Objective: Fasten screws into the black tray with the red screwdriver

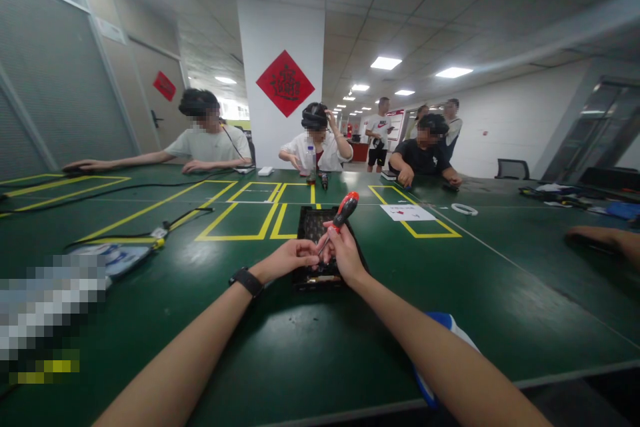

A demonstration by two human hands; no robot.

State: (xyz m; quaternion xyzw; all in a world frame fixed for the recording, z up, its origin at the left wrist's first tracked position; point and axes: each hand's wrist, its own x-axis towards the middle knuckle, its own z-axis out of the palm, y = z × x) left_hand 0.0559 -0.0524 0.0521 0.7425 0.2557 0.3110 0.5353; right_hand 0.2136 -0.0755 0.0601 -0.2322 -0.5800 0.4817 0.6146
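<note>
Over a black open case (311,227) on the green table, my right hand (345,250) grips a screwdriver (346,210) with a red and black handle. The handle points up and away, and the shaft slants down to the left toward my other hand. My left hand (290,259) is at the case's left side, its fingertips pinched together near the lower end of the shaft. Whether they hold the tip or some small part is too small to tell. Inside the case, small pieces show below my hands, not clear enough to name.
Yellow tape outlines mark the green table (210,320). A printed sheet (407,213) and a white ring (464,209) lie to the right. A bottle (311,167) stands beyond the case. Black cables (125,189) cross the left. Several people sit or stand across the table.
</note>
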